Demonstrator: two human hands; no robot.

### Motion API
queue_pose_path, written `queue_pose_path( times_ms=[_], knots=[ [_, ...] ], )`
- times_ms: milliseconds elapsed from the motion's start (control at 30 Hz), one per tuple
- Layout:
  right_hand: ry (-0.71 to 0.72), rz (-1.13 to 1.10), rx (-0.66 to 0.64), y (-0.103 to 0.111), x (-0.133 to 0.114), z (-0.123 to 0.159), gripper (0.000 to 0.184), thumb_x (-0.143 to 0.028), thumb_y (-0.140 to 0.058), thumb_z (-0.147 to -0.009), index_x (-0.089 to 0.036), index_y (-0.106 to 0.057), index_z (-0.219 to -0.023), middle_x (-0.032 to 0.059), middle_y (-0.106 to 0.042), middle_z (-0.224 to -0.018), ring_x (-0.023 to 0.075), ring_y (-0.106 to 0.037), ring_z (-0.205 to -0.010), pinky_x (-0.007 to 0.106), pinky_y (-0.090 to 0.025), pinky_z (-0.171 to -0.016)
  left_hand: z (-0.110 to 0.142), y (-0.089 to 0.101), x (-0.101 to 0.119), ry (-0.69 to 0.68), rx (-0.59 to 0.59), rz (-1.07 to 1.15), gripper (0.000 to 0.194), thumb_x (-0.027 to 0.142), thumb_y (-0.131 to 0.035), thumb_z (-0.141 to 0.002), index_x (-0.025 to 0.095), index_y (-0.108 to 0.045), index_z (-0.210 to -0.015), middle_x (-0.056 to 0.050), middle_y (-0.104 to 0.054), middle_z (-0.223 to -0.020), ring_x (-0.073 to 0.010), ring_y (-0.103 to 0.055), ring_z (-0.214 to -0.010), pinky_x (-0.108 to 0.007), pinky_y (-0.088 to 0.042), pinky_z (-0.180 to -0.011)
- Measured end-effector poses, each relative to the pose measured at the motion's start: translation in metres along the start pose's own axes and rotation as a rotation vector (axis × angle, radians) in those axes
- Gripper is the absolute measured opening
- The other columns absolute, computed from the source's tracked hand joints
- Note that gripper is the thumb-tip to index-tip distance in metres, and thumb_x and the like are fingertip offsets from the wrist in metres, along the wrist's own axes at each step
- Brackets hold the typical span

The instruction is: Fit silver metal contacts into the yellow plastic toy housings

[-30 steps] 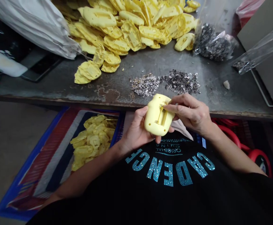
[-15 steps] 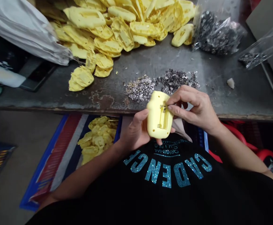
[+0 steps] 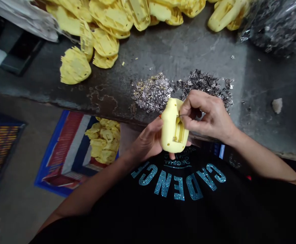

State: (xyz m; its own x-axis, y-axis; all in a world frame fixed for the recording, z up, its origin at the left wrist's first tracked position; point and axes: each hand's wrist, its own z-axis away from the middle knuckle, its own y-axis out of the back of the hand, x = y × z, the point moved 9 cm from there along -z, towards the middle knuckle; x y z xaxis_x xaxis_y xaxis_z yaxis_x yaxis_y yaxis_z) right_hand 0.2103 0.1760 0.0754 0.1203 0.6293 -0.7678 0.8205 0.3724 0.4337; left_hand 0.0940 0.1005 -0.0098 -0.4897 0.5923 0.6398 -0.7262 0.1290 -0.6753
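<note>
My left hand (image 3: 145,142) grips a pale yellow plastic shell (image 3: 172,126) from behind and holds it upright over the table edge, its slotted recess facing me. My right hand (image 3: 206,115) pinches a small metal clip (image 3: 180,116) and presses it into the top of that recess. Another metal piece shows at the bottom of the recess. Just beyond my hands two heaps of small metal clips lie on the table, a lighter heap (image 3: 151,92) and a darker heap (image 3: 204,83).
A grey worn table (image 3: 168,57) carries a big pile of yellow shells (image 3: 107,30) at the back and a clear bag of metal parts (image 3: 277,27) at the back right. Below left, a striped sack (image 3: 69,149) holds more yellow shells (image 3: 104,140).
The view has tipped down and closer to the table. The shell has turned more upright in my left hand, and my right fingers have stayed at the top of its recess.
</note>
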Motion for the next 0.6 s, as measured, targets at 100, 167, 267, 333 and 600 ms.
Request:
queue_pose_path(
  times_ms=[100, 167, 267, 333, 600],
  knots=[
    [0.013, -0.020, -0.001, -0.003, 0.005, -0.004, 0.011, -0.014, -0.067, -0.086, -0.022, -0.061, -0.084, -0.0045, -0.061, -0.079, 0.0097, -0.058, -0.073, 0.023, -0.045, -0.065, -0.004, 0.003, -0.002, 0.057, -0.035, 0.056, 0.091, 0.066, -0.081, -0.092, 0.018, -0.052, -0.163, -0.019, -0.084, -0.121, -0.0435, -0.088, -0.091, -0.031, -0.064, -0.041],
    [0.013, -0.025, 0.009, -0.005, 0.008, -0.004, 0.011, -0.014, -0.066, -0.087, -0.023, -0.060, -0.084, -0.0039, -0.062, -0.079, 0.0099, -0.057, -0.072, 0.024, -0.045, -0.064, -0.005, 0.007, -0.003, 0.083, -0.049, 0.078, 0.089, 0.065, -0.081, -0.092, 0.015, -0.055, -0.161, -0.019, -0.085, -0.118, -0.0433, -0.088, -0.090, -0.031, -0.064, -0.041],
    [-0.019, 0.003, 0.007, -0.007, 0.010, -0.004, 0.011, -0.014, -0.065, -0.089, -0.023, -0.060, -0.086, -0.0028, -0.063, -0.081, 0.0106, -0.057, -0.073, 0.025, -0.045, -0.064, -0.005, 0.012, -0.003, 0.099, -0.061, 0.081, 0.082, 0.063, -0.078, -0.094, 0.014, -0.059, -0.158, -0.018, -0.086, -0.111, -0.0432, -0.088, -0.090, -0.030, -0.063, -0.042],
    [-0.033, 0.045, -0.002, -0.008, 0.009, -0.003, 0.010, -0.016, -0.065, -0.090, -0.023, -0.059, -0.086, -0.0025, -0.064, -0.081, 0.0111, -0.057, -0.074, 0.026, -0.045, -0.066, -0.004, 0.013, -0.002, 0.100, -0.074, 0.068, 0.077, 0.062, -0.074, -0.098, 0.015, -0.060, -0.157, -0.015, -0.086, -0.107, -0.0433, -0.088, -0.090, -0.029, -0.062, -0.043],
    [-0.076, 0.235, -0.182, -0.026, -0.003, -0.013, 0.006, -0.021, -0.064, -0.095, -0.022, -0.064, -0.089, -0.0003, -0.065, -0.087, 0.0117, -0.059, -0.075, 0.026, -0.042, -0.064, 0.006, 0.031, -0.003, 0.074, -0.088, 0.030, 0.077, 0.068, -0.069, -0.099, 0.022, -0.055, -0.159, -0.014, -0.083, -0.122, -0.0442, -0.087, -0.099, -0.025, -0.061, -0.045]
  ],
)
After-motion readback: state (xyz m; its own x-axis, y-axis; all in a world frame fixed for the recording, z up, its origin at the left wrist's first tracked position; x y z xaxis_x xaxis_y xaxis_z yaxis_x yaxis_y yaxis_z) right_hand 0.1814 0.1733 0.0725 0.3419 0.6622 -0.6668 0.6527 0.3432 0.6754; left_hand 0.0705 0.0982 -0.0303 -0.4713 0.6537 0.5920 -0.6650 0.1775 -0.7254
